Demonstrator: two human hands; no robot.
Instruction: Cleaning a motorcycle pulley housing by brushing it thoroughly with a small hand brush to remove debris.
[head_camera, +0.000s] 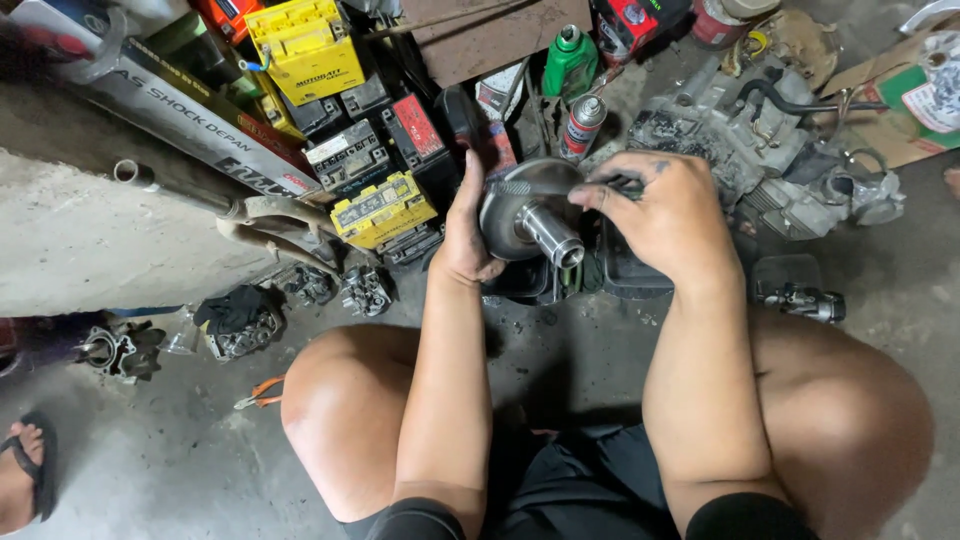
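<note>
My left hand grips the rim of a round grey metal pulley part with a shiny steel shaft sticking out toward me. Over its right side, my right hand is closed on a thin dark tool whose tip lies across the top face of the part. Both forearms reach out over my bare knees. Below the part sits a black plastic tray.
Several yellow and black batteries are stacked at the back left. A green bottle and a spray can stand behind the part. An engine block lies at the right, orange-handled pliers on the floor, another person's sandalled foot at the far left.
</note>
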